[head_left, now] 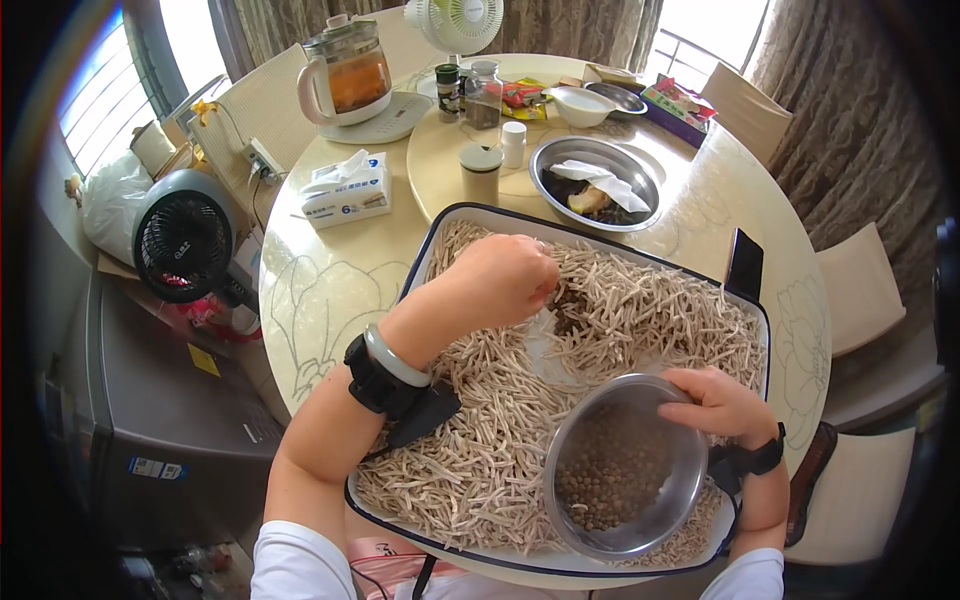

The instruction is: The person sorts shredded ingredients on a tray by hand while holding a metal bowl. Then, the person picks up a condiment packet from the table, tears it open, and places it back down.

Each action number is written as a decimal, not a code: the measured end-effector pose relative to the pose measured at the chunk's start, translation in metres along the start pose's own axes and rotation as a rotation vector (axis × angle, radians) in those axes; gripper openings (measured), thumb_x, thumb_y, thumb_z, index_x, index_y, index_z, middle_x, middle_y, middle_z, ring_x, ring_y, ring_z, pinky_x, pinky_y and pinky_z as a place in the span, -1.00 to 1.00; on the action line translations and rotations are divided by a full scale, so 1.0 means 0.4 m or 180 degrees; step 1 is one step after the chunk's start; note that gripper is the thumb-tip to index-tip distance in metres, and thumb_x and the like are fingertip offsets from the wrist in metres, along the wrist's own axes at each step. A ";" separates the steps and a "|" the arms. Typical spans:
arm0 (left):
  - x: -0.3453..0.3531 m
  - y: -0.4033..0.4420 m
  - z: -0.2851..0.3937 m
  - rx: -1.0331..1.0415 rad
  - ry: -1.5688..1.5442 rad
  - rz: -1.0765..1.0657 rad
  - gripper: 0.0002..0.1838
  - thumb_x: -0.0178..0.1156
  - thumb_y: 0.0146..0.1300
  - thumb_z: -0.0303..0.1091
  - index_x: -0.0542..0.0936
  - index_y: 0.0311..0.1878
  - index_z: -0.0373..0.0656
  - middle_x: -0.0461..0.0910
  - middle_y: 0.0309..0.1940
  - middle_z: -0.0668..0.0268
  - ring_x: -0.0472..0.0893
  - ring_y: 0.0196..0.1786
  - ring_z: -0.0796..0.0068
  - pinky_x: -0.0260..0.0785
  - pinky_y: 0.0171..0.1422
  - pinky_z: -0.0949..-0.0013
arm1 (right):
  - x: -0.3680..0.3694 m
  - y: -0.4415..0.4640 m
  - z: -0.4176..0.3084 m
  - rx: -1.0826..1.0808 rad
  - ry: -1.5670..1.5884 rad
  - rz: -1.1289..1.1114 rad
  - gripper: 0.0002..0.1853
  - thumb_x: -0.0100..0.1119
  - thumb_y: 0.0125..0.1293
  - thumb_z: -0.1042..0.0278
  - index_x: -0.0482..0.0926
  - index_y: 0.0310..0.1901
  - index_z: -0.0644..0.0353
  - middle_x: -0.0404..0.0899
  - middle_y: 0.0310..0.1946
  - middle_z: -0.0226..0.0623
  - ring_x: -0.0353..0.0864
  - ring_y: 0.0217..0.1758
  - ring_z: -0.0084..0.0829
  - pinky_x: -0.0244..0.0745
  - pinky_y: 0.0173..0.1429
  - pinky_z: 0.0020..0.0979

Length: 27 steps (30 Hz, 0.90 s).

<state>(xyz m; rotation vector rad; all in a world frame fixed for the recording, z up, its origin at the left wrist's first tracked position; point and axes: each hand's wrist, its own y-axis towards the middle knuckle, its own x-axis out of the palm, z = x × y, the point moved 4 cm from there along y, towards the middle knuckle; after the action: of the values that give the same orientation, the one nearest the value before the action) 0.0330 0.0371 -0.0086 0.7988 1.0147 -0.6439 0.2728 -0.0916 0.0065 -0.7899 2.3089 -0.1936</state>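
Observation:
A large white tray with a dark blue rim (462,208) is filled with pale, short dried sticks (490,430). My left hand (512,278) is over the far part of the tray, its fingers curled down among the sticks; whatever they hold is hidden. Beside it lie small brown round pieces (572,312) and a bare patch of tray. My right hand (722,402) grips the rim of a steel bowl (690,500), thumb inside. The bowl rests tilted over the near right of the tray and holds many small brown balls (605,480).
Behind the tray are a tissue box (346,192), a lidded cup (481,176), a white bottle (513,145) and a steel basin (640,172) with scraps. Farther back stand a glass kettle (352,75), jars and a fan. A phone (743,262) touches the tray's right edge.

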 end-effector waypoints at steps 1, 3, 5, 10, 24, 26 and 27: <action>0.007 0.001 -0.005 -0.0032 0.0064 0.0001 -0.93 0.24 0.01 -0.44 0.66 -0.40 -0.14 0.64 -0.34 0.20 0.62 -0.19 0.13 0.48 -0.08 0.14 | 0.000 0.000 0.000 -0.0010 0.0027 0.0003 -0.65 0.21 0.33 0.29 0.56 0.07 0.32 0.63 -0.29 -0.26 0.59 -0.28 -0.50 0.49 -0.16 -0.46; 0.010 0.001 -0.007 -0.0065 0.0126 0.0002 -0.94 0.24 0.01 -0.43 0.66 -0.41 -0.14 0.64 -0.34 0.21 0.62 -0.19 0.14 0.48 -0.08 0.14 | 0.001 0.001 0.001 -0.0018 0.0052 0.0004 -0.64 0.21 0.33 0.29 0.55 0.07 0.32 0.63 -0.29 -0.26 0.58 -0.27 -0.51 0.49 -0.16 -0.46; 0.009 -0.001 -0.006 -0.0099 0.0125 0.0011 -0.94 0.24 0.02 -0.43 0.66 -0.40 -0.14 0.64 -0.35 0.21 0.62 -0.19 0.14 0.48 -0.09 0.15 | 0.002 0.001 0.002 -0.0050 0.0084 0.0004 -0.64 0.21 0.33 0.29 0.55 0.08 0.32 0.63 -0.29 -0.27 0.58 -0.27 -0.51 0.49 -0.16 -0.46; -0.010 0.000 0.010 -0.0154 -0.0064 -0.0004 -0.93 0.28 0.03 -0.40 0.66 -0.39 -0.15 0.64 -0.39 0.26 0.62 -0.24 0.21 0.48 -0.12 0.20 | 0.006 -0.001 0.008 -0.0042 0.0151 0.0041 -0.65 0.21 0.33 0.32 0.55 0.08 0.32 0.62 -0.30 -0.30 0.55 -0.27 -0.56 0.48 -0.17 -0.48; -0.048 -0.003 0.044 0.0331 -0.1443 0.0208 -0.89 0.33 0.14 -0.51 0.72 -0.24 -0.13 0.68 -0.32 0.28 0.65 -0.21 0.35 0.50 -0.10 0.33 | 0.000 0.001 0.008 0.0020 -0.0094 -0.0013 -0.66 0.22 0.34 0.31 0.55 0.07 0.31 0.60 -0.37 -0.30 0.54 -0.36 -0.56 0.46 -0.24 -0.49; -0.021 -0.006 0.025 0.0104 -0.0602 0.0007 -0.96 0.31 0.10 -0.43 0.67 -0.37 -0.15 0.64 -0.39 0.27 0.63 -0.23 0.22 0.49 -0.13 0.23 | 0.002 0.003 0.011 -0.0307 -0.0145 0.0005 -0.66 0.16 0.38 0.28 0.53 0.11 0.24 0.59 -0.44 -0.20 0.63 -0.42 -0.33 0.50 -0.28 -0.40; -0.020 -0.008 0.027 0.0109 -0.0605 -0.0002 -0.96 0.31 0.10 -0.43 0.67 -0.37 -0.15 0.64 -0.39 0.27 0.63 -0.23 0.22 0.49 -0.13 0.23 | 0.002 0.002 0.010 -0.0303 -0.0137 0.0010 -0.66 0.16 0.38 0.28 0.53 0.11 0.24 0.59 -0.44 -0.20 0.63 -0.42 -0.33 0.50 -0.28 -0.40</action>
<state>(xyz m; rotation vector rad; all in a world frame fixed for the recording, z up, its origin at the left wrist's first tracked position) 0.0324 0.0273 0.0008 0.7521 0.8328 -0.7252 0.2746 -0.0912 0.0027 -0.8296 2.2924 -0.0648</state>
